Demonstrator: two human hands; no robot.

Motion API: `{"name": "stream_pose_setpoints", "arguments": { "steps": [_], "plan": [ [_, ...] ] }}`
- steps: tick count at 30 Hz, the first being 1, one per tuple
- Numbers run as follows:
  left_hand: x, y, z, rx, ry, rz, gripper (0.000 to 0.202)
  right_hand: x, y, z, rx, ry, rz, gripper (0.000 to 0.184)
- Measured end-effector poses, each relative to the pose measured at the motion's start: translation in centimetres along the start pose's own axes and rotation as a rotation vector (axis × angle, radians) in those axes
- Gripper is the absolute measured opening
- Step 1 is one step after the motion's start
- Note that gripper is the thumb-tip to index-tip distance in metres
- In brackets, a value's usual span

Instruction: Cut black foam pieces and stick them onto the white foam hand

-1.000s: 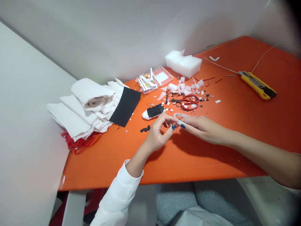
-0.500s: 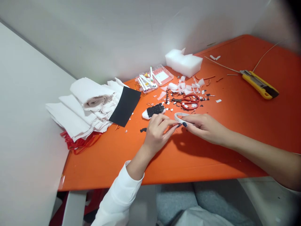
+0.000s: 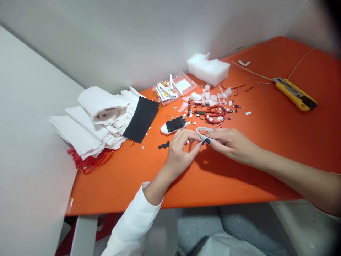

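My left hand and my right hand meet over the orange table, fingertips together. Between them they pinch a small white looped strip. Both hands have curled fingers closed on that strip. Just behind my left hand lies a white foam piece covered with black bits. A small black scrap rests on the table left of my left hand.
Red scissors lie among white and black cuttings. A white foam block, a clear box of markers, a yellow utility knife, stacked white sheets and a black sheet stand around.
My hands stayed together on the strip; my left fingers shifted slightly, lowering then re-pinching. The view drifted a little.
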State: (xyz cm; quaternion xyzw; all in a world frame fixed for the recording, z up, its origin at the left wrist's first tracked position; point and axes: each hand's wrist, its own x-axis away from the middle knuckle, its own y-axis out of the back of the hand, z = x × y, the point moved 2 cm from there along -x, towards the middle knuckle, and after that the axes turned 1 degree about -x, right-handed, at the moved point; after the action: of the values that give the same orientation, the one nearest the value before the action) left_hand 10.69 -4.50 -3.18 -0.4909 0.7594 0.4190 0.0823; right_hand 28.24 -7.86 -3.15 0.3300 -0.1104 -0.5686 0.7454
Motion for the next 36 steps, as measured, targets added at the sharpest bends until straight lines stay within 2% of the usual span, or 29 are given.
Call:
{"name": "stream_pose_setpoints", "arguments": {
  "steps": [3, 5, 13, 20, 27, 36],
  "plan": [
    [0.27, -0.39, 0.19, 0.123, 0.193, 0.01, 0.015, 0.04, 0.03, -0.2, -0.006, -0.016, -0.004, 0.033],
    [0.35, -0.54, 0.17, 0.162, 0.246, 0.018, 0.018, 0.05, -0.03, -0.34, 0.012, -0.023, 0.008, 0.033],
    [0.17, -0.62, 0.11, 0.144, 0.222, 0.044, 0.006, 0.07, -0.04, -0.24, 0.094, -0.018, -0.033, 0.026],
    [0.1, -0.4, 0.19, 0.125, 0.191, 0.025, 0.003, 0.09, -0.34, -0.15, 0.097, 0.042, 0.016, 0.024],
    [0.15, -0.06, 0.1, 0.065, 0.2, 0.049, 0.01, 0.08, -0.62, -0.1, -0.03, -0.064, 0.062, 0.029],
    [0.24, -0.31, 0.35, 0.081, 0.108, 0.033, 0.003, 0.07, -0.76, -0.64, -0.005, -0.094, 0.069, 0.029]
  ]
}}
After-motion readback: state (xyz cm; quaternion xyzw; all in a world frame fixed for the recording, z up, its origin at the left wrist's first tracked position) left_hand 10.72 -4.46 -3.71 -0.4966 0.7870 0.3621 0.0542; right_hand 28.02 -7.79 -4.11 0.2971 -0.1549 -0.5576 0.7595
